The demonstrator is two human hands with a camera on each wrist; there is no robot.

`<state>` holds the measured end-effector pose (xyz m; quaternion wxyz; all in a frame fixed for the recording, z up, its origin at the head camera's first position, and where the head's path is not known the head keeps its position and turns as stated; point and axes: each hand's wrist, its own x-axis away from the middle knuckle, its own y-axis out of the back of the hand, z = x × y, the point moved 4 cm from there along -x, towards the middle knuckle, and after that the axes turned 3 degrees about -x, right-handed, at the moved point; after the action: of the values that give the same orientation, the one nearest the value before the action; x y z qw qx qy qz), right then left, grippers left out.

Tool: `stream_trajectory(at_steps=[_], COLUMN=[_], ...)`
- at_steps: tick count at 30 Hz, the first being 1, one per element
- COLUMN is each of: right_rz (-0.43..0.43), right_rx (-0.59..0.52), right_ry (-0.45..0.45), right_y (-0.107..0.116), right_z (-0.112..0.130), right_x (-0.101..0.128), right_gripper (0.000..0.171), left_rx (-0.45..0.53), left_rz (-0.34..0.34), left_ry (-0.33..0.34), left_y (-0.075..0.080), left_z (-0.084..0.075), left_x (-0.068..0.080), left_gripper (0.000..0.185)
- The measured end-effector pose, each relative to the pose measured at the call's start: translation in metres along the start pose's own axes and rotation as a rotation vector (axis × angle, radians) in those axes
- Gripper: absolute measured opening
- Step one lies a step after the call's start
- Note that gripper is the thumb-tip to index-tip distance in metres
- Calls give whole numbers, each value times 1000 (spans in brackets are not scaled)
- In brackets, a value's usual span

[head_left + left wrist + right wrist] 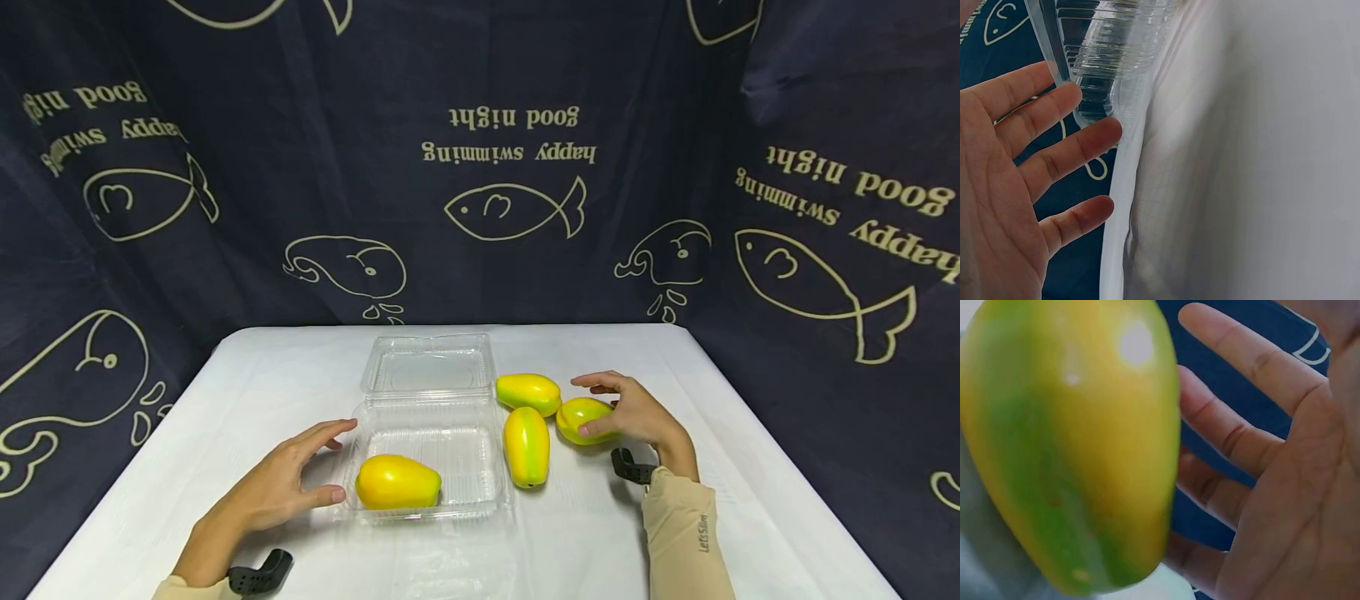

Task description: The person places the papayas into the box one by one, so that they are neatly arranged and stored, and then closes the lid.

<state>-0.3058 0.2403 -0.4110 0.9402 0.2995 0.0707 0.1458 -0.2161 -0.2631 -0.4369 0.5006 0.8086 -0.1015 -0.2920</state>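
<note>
Writing: the dark curtain [480, 167] behind the table carries the words "good night" and "happy swimming", printed upside down as seen from the head view, with outline fish and whales. The right sleeve [686, 542] carries a small vertical label, too small to read with certainty.
Table: white table [750, 500], curtain on three sides.
Box: clear plastic hinged box [431, 487], lid [427, 367] folded flat on the far side. The box lies at table centre, between the two hands.
Mango in box: one yellow-orange mango [397, 482] lies in the near left part of the tray, long axis left to right, narrow end pointing right.
Loose mangoes: one yellow-green mango [528, 392] lies just right of the lid, long axis left to right. A second mango [526, 446] lies just right of the tray, long axis running away from the person, and stands between the tray and the held fruit.
Held mango: a yellow-green mango [583, 419] rests on the table at the right, close to the other two loose fruits. Its long axis cannot be told.
Right hand: right hand [637, 412] curls over the held mango from the right, thumb and fingers around it.
Left hand: left hand [277, 487] is released, fingers straight, thumb tip touching the left wall of the tray.
Wrist mounts: black camera mounts [258, 575] sit at both wrists.
</note>
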Motion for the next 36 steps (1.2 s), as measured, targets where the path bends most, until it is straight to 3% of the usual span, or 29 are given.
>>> stream_trajectory(at_steps=[9,27,36], right_rz=[37,67,53], right_rx=[-8,-12,-25], right_ry=[-87,-114,-68], right_y=[-8,-10,-5], right_z=[-14,-16,-4], right_x=[-4,-4,0], right_gripper=[79,76,78], left_rx=[-9,-2,-3], left_rz=[-4,-9,-7], left_ry=[-7,-10,-3], left_y=[1,0,0], left_z=[0,0,0], left_x=[0,1,1], left_gripper=[88,87,87])
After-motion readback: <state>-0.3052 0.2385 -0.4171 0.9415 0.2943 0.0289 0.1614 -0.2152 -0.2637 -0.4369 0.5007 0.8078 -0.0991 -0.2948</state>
